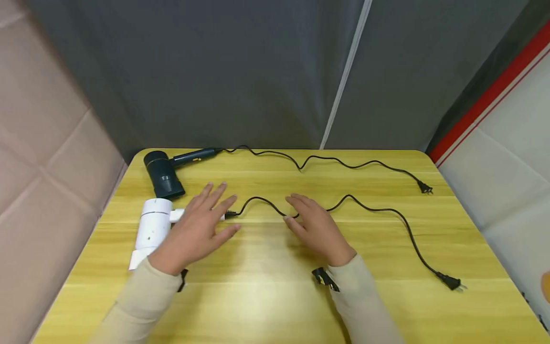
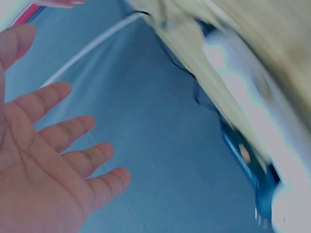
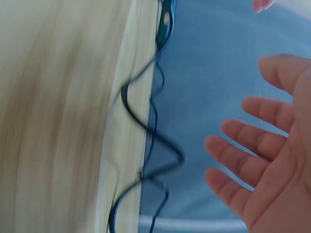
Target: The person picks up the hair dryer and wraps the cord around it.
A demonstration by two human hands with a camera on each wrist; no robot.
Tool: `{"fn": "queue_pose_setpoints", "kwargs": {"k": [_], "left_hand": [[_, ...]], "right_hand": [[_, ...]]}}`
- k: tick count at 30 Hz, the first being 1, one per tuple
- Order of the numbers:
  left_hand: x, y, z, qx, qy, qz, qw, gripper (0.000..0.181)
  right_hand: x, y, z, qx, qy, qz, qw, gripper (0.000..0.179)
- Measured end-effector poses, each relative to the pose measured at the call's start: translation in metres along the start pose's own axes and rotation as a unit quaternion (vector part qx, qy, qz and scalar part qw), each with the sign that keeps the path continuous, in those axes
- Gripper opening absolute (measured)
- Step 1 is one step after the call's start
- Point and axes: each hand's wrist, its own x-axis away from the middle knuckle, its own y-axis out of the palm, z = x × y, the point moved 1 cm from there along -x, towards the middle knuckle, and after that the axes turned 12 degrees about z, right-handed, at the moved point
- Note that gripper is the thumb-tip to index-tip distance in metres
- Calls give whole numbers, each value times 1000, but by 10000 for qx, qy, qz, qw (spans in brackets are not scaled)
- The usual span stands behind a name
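My left hand is held over the handle of a white hair dryer, hiding part of it in the head view. Its fingers are spread and nothing is in the palm, as the left wrist view shows. Over the white dryer's black cord hovers my right hand, its fingers straight to slightly bent and holding nothing. Behind the white dryer lies a dark green hair dryer, its handle pointing right. In the left wrist view the white dryer appears blurred.
The green dryer's cord runs along the back of the wooden table to a plug. Farther forward on the right lies the white dryer's plug. A grey curtain hangs behind, with pale padded walls at both sides.
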Motion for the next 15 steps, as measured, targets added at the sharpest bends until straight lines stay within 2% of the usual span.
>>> {"fn": "queue_pose_setpoints", "kwargs": {"k": [3, 6, 9, 11, 13, 15], "left_hand": [[0, -23, -29, -250, 130, 80, 9996, 62], [0, -40, -66, -302, -112, -110, 9994, 59], [4, -50, -106, -264, -729, -422, 9961, 60], [8, -53, -130, -159, -1178, -605, 9911, 65], [15, -51, -149, -107, -1552, -774, 9848, 71], [23, -48, -162, -51, -1843, -1033, 9774, 81]], "right_hand": [[-10, 10, -9, -271, -102, -164, 9994, 48], [-21, 24, -18, -464, -64, -472, 9978, 51], [-32, 38, -25, -477, 7, -847, 9953, 56], [-39, 47, -29, -423, 48, -1100, 9930, 61], [-46, 55, -32, -450, 137, -1337, 9899, 63], [-53, 62, -33, -503, 218, -1497, 9872, 64]]}}
